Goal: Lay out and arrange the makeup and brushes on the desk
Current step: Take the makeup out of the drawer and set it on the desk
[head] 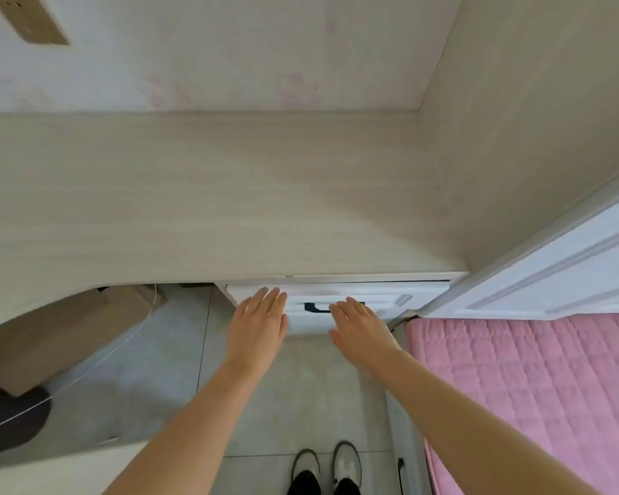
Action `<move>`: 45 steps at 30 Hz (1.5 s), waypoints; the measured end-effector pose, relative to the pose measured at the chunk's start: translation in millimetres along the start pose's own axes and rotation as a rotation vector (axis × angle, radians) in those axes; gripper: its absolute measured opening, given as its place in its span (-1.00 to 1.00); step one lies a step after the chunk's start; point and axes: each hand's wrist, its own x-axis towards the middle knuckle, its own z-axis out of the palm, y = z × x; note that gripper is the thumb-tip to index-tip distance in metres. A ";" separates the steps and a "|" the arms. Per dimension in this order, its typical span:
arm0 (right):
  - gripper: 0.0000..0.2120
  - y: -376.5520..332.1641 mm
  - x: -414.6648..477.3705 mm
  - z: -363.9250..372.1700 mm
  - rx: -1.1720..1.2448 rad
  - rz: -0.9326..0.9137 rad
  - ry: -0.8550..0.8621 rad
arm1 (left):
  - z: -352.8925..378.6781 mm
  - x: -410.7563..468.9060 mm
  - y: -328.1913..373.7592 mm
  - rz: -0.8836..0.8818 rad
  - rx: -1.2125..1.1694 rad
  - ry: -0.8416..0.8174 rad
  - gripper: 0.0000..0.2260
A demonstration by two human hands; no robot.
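Both hands, left hand and right hand, reach flat and wide toward the drawer at 6 o'clock under the table, likely to get makeup.

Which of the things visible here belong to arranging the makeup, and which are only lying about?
Job: desk top, white drawer, dark handle, left hand, right hand; no makeup visible.
Lying about: cardboard box, white cable, pink quilt.

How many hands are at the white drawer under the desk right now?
2. The left hand is at the left end of the drawer, fingers straight. The right hand is further right, covering part of the dark handle. Whether either touches the drawer is unclear.
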 end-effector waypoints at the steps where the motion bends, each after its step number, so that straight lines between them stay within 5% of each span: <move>1: -0.55 3.3 6.2 9.0 0.014 -0.003 -0.051 | 6.0 4.3 -1.2 0.002 -0.012 -0.004 -0.64; 9: -0.54 13.6 27.9 42.5 -0.043 0.013 -0.273 | 38.9 10.2 -3.4 0.025 0.010 0.060 -0.59; 23: -0.43 9.0 5.7 60.7 0.065 0.045 -0.232 | 47.4 12.3 11.4 -0.061 0.016 0.044 -0.55; 31: -0.44 -1.0 -29.4 52.0 0.170 -0.004 -0.170 | 44.0 -6.7 20.7 -0.050 -0.115 -0.023 -0.69; 39: -0.58 13.2 -50.8 14.2 0.138 0.021 0.254 | 36.8 -30.8 27.8 -0.074 -0.137 -0.073 -0.76; 45: -0.56 42.5 -62.3 14.0 0.043 0.070 0.147 | 30.2 -52.6 33.4 -0.063 -0.160 -0.087 -0.73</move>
